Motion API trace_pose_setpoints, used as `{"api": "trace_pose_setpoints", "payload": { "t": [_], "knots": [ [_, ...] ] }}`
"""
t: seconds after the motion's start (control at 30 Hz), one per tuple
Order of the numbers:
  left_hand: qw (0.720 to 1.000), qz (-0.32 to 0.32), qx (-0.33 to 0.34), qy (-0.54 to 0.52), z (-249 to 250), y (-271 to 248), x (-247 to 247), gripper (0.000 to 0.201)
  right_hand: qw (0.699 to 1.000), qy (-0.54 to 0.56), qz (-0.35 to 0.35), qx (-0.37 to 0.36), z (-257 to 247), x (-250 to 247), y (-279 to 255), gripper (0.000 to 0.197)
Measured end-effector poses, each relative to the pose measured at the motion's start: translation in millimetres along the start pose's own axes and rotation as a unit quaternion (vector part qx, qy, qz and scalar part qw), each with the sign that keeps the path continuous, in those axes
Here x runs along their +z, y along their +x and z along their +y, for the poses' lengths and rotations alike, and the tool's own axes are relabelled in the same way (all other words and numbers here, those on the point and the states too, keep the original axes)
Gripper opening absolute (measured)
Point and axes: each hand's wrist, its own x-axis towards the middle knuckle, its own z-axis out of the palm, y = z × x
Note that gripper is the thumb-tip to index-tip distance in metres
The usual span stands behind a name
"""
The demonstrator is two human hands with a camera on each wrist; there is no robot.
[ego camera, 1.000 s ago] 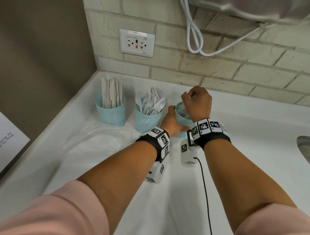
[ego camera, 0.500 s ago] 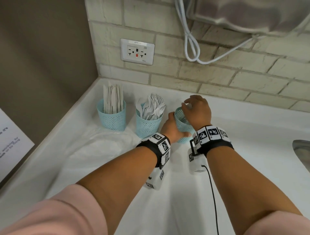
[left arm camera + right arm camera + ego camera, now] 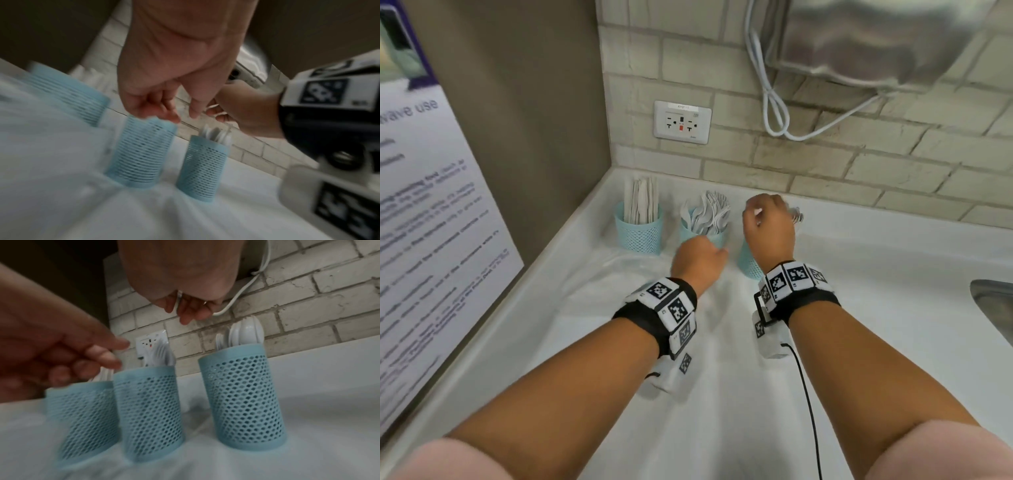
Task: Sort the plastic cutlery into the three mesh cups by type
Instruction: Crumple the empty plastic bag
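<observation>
Left hand [image 3: 700,262] released spoon cup [image 3: 242,395]; right wrist view shows spoons [image 3: 247,332].

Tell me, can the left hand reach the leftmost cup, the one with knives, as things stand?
Probably yes. The left hand is by the middle cup, holding nothing; the knife cup stands just left of it, nothing between. The right hand, pinching a white utensil, is over the right cup.

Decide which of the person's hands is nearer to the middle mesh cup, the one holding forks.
Left. The left hand hangs just in front of the middle cup, near its rim. The right hand is raised above the neighbouring right cup.
</observation>
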Motion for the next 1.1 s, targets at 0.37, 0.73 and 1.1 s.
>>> {"api": "trace_pose_setpoints", "payload": {
  "t": [0.37,0.73,1.1],
  "knots": [
    [0.953,0.244,-0.173,0.04,-92.7,-27.8,-72.3,0.061,0.833,0.073,-0.478,0.268,-54.6,23.2,-64.6,0.066],
    [0.959,0.025,-0.224,-0.17,-105.5,-29.9,-60.6,0.087,0.799,0.186,-0.462,0.338,-83.4,60.5,-90.7,0.087],
    [0.898,-0.12,-0.195,-0.376,-74.7,-28.1,-39.7,0.095,0.741,0.317,-0.427,0.41,-54.7,71.1,-87.4,0.119]
  ]
}}
